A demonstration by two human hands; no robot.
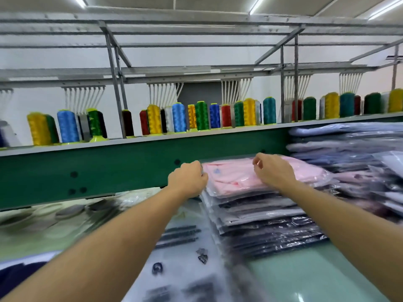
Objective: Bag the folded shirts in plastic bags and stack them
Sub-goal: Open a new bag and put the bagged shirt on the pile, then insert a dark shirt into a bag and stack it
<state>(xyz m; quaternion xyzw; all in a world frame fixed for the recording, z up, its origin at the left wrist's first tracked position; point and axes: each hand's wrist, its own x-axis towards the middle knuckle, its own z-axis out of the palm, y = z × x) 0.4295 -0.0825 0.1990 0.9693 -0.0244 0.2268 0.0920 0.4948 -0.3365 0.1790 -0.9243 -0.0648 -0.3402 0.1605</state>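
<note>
Body in view: two hands plus forearms. Left hand [187,179] and right hand [273,171] are bare, as the rig says. Left forearm [109,247] and right forearm [349,225] are bare from wrist to frame edge. Any sleeve sits out of shot, so can't tell what's worn. Both forearms are slim with smooth contours. Wide-angle lens stretches them: thick near the camera, tapering to narrow wrists. Knuckle ridges read clearly on the left hand. Right hand shows one thumbnail [258,163], looks cut short. Near ends of both arms are soft with blur, so no fine surface detail there.
</note>
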